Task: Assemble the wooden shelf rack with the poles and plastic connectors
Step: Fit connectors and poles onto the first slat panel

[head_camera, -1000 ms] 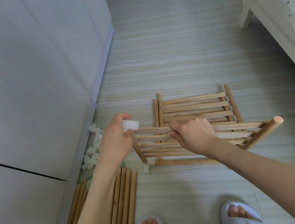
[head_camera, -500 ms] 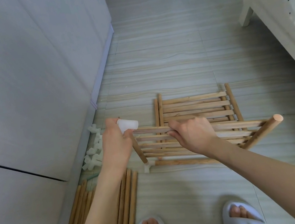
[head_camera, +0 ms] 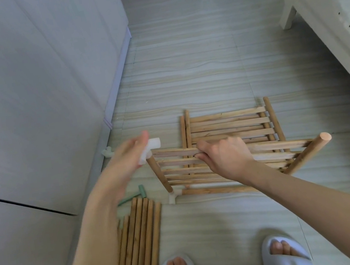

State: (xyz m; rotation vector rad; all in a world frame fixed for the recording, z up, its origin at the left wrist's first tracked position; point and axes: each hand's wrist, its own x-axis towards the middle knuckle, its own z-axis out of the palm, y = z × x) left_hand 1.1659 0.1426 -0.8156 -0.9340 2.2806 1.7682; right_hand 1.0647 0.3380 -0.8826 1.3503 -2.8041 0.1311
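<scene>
White connector (head_camera: 151,148) may seat crooked: blurred left hand (head_camera: 128,161), fingers straight, presses it; right hand (head_camera: 222,159) grips the slatted shelf (head_camera: 272,150), which could slip.

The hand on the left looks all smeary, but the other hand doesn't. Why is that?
In the head view, the left hand is smeared by motion blur beside the white connector; the right hand gripping the wooden slat panel looks sharp, so it seems steady; the wide lens also bends the wall edges.
</scene>
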